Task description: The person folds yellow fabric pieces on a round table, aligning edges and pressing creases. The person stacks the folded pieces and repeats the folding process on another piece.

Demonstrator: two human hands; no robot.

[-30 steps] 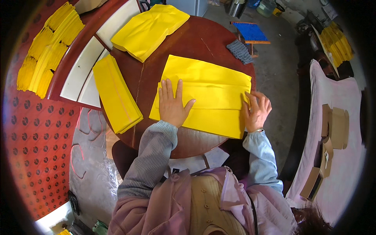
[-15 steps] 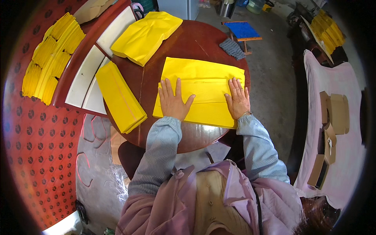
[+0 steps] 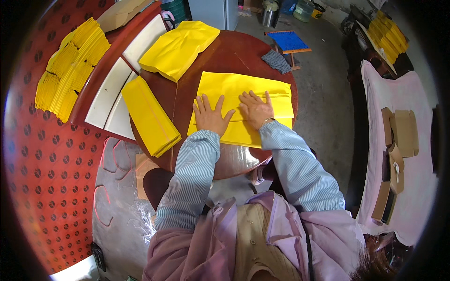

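Note:
A yellow sheet [image 3: 276, 110] of fabric or paper, with folds running across its middle, lies flat on the round red-brown table [image 3: 229, 51]. Pressed on its left part is my left hand [image 3: 212, 117], palm down with the fingers spread. My right hand [image 3: 257, 109] rests on the middle of the same sheet, its fingers stretched out. A long folded yellow bundle [image 3: 151, 117] lies to the left of my left hand. Farther back, a wider yellow stack [image 3: 180, 50] lies slightly rumpled at the table's far left edge.
Beyond the table's right edge stand a blue-topped folding stool [image 3: 288, 41] and a grey knitted piece [image 3: 276, 62]. Large yellow stacks [image 3: 72, 70] sit at the far left. Opened cardboard boxes [image 3: 396, 154] lie on a pink cloth [image 3: 415, 187] at right.
My right hand has slid left across the sheet, from its right edge to its middle, closer to my left hand. The whole view has shifted slightly.

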